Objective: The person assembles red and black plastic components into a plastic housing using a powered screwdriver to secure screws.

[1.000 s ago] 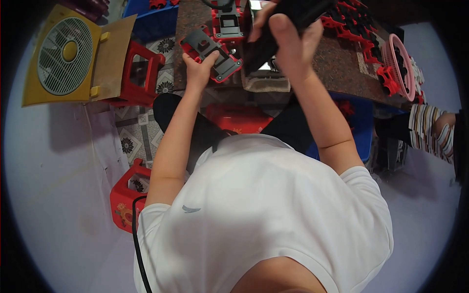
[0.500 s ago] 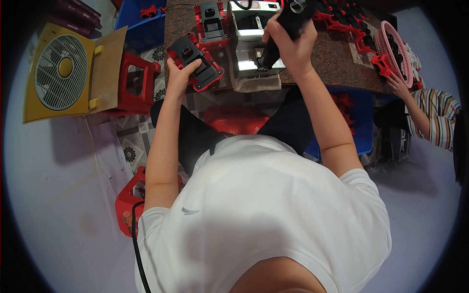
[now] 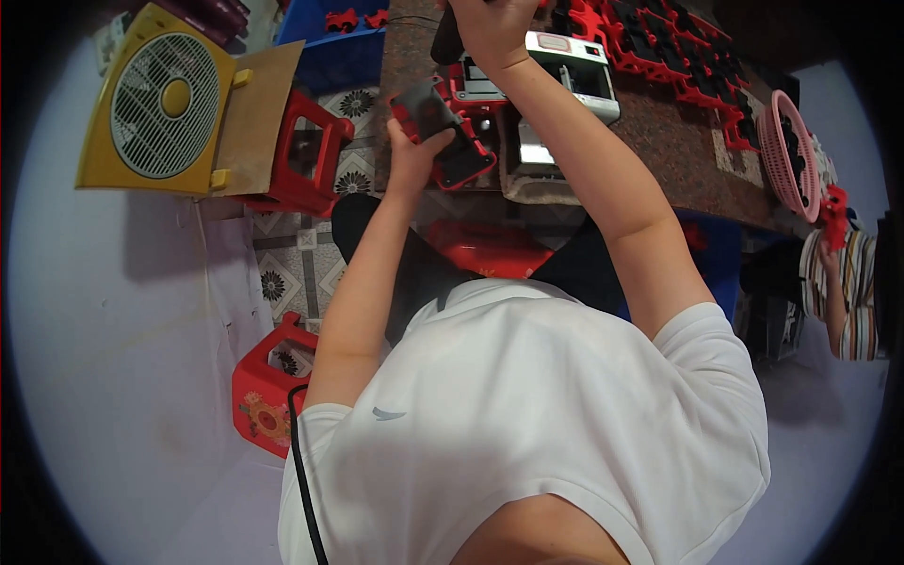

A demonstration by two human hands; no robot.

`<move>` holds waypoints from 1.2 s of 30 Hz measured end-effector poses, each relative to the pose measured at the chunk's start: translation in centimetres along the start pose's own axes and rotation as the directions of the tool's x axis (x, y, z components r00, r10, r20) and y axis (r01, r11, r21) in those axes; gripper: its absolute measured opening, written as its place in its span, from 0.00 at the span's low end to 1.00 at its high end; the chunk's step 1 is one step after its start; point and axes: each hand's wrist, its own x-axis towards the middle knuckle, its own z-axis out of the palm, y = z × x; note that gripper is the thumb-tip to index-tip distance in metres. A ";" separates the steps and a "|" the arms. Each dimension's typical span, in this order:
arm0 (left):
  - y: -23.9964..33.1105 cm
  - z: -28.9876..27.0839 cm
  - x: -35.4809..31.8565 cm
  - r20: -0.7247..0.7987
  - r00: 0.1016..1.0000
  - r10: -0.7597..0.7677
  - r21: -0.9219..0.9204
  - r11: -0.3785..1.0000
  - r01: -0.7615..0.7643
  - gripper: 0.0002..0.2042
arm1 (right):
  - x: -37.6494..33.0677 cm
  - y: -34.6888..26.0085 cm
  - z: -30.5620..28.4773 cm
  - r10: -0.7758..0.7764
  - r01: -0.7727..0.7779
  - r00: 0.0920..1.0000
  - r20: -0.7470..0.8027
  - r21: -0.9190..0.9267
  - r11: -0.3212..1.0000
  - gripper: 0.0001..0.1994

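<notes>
Taking the middle of the view as the clock's centre, the left hand (image 3: 411, 158) is just short of twelve, at the near edge of the speckled tabletop (image 3: 687, 151). Its forearm points between twelve and one, the wrist nearly straight. The thumb lies across the upper face of a red-and-black plastic casing (image 3: 436, 115) and the fingers go round its left side, a narrow pinch on its edge. The casing is tilted, its long axis running from about eleven to five.

The right hand (image 3: 497, 36) is a little past twelve, farther out, and cut by the upper border. Its elbow is bent, and the forearm slants toward between ten and eleven, passing in front of a silver-white boxy machine (image 3: 595, 77) at one o'clock. It holds a black handheld tool (image 3: 446, 43), whose rounded end shows on the hand's eight o'clock side (how the fingertips close cannot be told, as they are out of view).

A second casing (image 3: 482, 85) lies on the tabletop between the held one and the machine. Rows of red-and-black parts (image 3: 659, 45) spread between one and two, and a pink basket (image 3: 802, 188) stands between two and three.
</notes>
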 end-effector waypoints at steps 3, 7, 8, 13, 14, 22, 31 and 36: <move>-0.5 -0.4 0.1 0.023 0.999 0.032 -0.006 0.999 -0.032 0.31 | -0.5 1.4 0.5 0.012 -0.011 1.000 0.021 -0.055 0.998 0.15; -0.9 -0.6 0.3 -0.010 1.000 0.015 0.031 0.999 -0.015 0.32 | -1.0 2.2 0.6 0.043 -0.041 0.999 0.024 -0.072 0.997 0.13; -1.1 -0.7 0.5 -0.013 0.999 0.039 0.062 0.997 -0.038 0.32 | -0.9 2.4 0.7 0.033 -0.029 0.999 0.036 -0.119 0.993 0.13; -0.8 -0.6 0.3 -0.007 1.000 0.015 0.033 0.999 -0.015 0.32 | -0.3 1.9 2.0 -0.149 0.169 0.983 0.105 -0.224 0.960 0.12; -0.6 -0.5 0.2 -0.007 1.000 0.001 0.034 0.999 -0.001 0.32 | -0.4 1.9 2.0 -0.082 0.105 0.988 0.132 -0.173 0.979 0.12; -0.2 -0.2 -0.1 -0.021 1.000 0.011 0.061 0.998 -0.009 0.31 | -0.3 0.7 2.0 -0.006 0.060 0.974 0.224 -0.232 0.971 0.15; -0.9 -1.0 0.0 0.030 0.995 0.092 0.083 0.992 -0.094 0.33 | -0.5 -6.6 -5.3 0.376 -0.366 0.886 0.269 -0.090 0.926 0.13; 0.3 -0.3 -0.4 0.021 1.000 -0.011 0.049 0.999 0.010 0.33 | -4.6 -7.2 -11.7 0.169 -0.073 0.959 0.228 -0.376 0.924 0.13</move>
